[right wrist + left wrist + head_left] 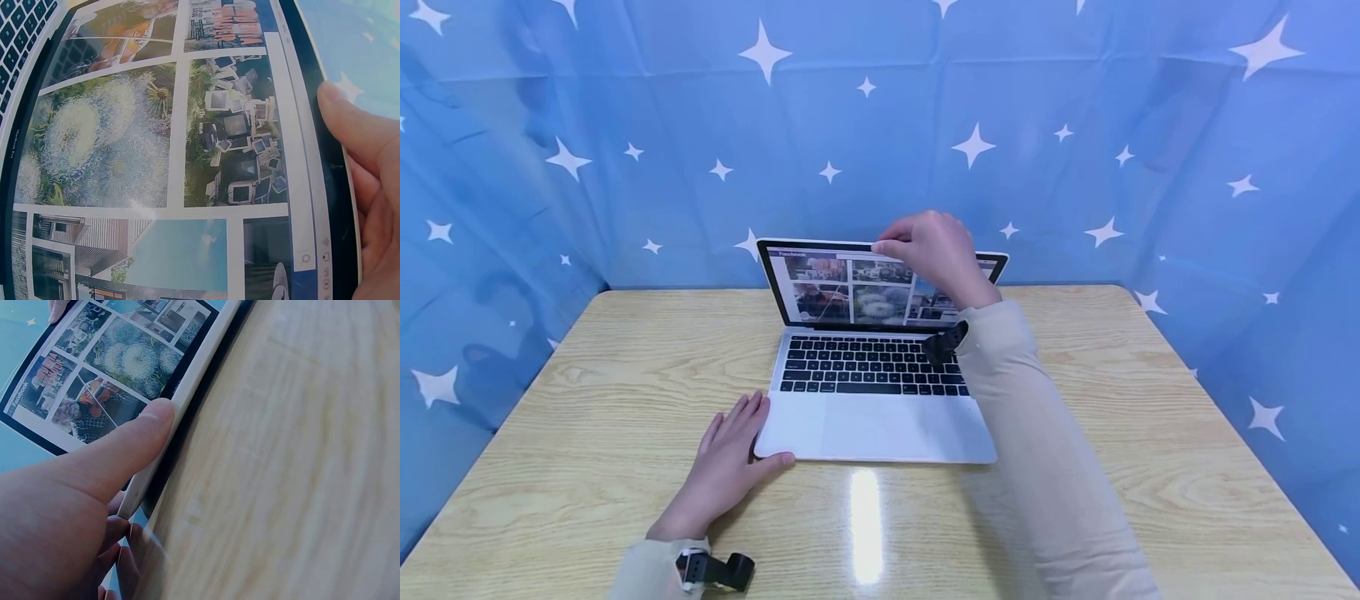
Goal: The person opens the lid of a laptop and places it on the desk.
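Observation:
A silver laptop (880,429) lies unfolded on the table, its black keyboard facing me. Its lit screen (820,304) leans back and shows a page of picture tiles. With thumb and fingers my right hand (938,254) pinches the screen's top edge, a little right of the middle. In the right wrist view the right thumb (337,109) lies on the black bezel, with the other fingers behind the lid. My left hand (724,471) rests at the base's front left corner, straight fingers along the left side. The left thumb (140,437) touches the front edge.
The laptop stands on a light wood-grain table (625,375), well in from its side edges. A blue curtain (880,125) with white stars hangs close behind the table and along both sides. My right sleeve (1060,467) passes over the laptop's right side.

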A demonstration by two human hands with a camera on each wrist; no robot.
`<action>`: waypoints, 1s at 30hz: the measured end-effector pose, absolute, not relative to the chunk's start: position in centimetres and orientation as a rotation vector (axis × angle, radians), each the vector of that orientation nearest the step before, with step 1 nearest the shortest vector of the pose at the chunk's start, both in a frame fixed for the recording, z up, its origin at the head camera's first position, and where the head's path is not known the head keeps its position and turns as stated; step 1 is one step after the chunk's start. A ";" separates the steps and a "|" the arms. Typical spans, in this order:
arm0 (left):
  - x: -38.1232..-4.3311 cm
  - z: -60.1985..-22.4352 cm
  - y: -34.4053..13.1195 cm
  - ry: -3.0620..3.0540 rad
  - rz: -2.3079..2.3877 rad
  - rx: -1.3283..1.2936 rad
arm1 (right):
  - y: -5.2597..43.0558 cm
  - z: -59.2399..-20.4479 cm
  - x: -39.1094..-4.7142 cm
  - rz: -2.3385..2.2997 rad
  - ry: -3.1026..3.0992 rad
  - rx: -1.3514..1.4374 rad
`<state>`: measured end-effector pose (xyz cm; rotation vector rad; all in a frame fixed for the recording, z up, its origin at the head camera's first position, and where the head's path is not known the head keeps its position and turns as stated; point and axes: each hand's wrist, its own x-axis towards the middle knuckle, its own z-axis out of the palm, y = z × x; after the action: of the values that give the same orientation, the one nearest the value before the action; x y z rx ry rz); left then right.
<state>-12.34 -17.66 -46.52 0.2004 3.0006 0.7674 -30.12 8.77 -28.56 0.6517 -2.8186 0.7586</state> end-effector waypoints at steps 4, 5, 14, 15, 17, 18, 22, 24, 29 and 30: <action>-12.4 -46.4 -17.6 3.006 0.755 0.208 | 9.0 -28.5 -30.0 0.754 -2.821 0.650; -12.4 -46.4 -17.5 3.006 0.754 0.213 | 9.1 -28.5 -29.9 0.753 -2.821 0.648; -12.3 -46.4 -17.4 2.984 0.767 0.207 | 9.3 -28.6 -30.4 0.686 -2.820 0.677; -12.2 -46.4 -17.4 2.982 0.767 0.199 | 9.3 -28.6 -30.6 0.676 -2.814 0.689; -12.1 -46.5 -17.5 2.977 0.769 0.186 | 8.9 -28.7 -30.9 0.656 -2.797 0.705; -12.1 -46.6 -17.6 2.975 0.768 0.184 | 8.8 -28.7 -31.1 0.644 -2.789 0.705; -12.0 -46.7 -17.6 2.974 0.747 0.187 | 8.6 -29.0 -31.4 0.579 -2.751 0.708; -12.0 -46.7 -17.6 2.973 0.741 0.191 | 8.7 -29.2 -31.4 0.555 -2.725 0.711; -12.2 -46.6 -17.5 2.966 0.735 0.199 | 9.0 -29.6 -31.6 0.513 -2.664 0.701; -12.2 -46.6 -17.5 2.966 0.733 0.200 | 9.1 -29.6 -31.6 0.503 -2.656 0.698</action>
<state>-12.21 -17.47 -46.60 0.2004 2.9659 0.7335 -31.65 9.09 -29.64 0.6981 -2.6557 0.5028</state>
